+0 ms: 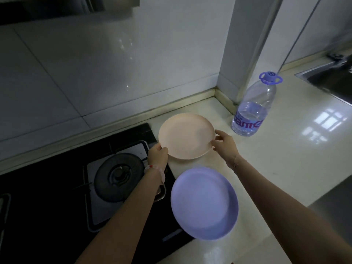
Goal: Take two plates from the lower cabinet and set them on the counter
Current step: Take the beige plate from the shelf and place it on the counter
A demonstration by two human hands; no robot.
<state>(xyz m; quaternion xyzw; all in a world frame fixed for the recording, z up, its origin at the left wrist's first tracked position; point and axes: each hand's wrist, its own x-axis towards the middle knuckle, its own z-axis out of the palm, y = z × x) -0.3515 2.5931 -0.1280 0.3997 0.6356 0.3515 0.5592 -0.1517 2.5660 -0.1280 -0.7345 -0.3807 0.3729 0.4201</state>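
A pale peach plate (pixel 185 135) is at the back of the white counter (pixel 276 159), near the wall corner. My left hand (pixel 157 154) grips its left rim and my right hand (pixel 223 143) grips its right rim. Whether the plate rests on the counter or hangs just above it, I cannot tell. A purple plate (pixel 204 202) lies flat on the counter nearer to me, between my two forearms, with part of its left rim over the stove's edge.
A black gas stove (pixel 47 197) with a round burner (pixel 119 177) fills the left. A large water bottle (pixel 253 107) with a purple cap stands right of the peach plate. A steel sink (pixel 331 80) is at the far right. Tiled wall behind.
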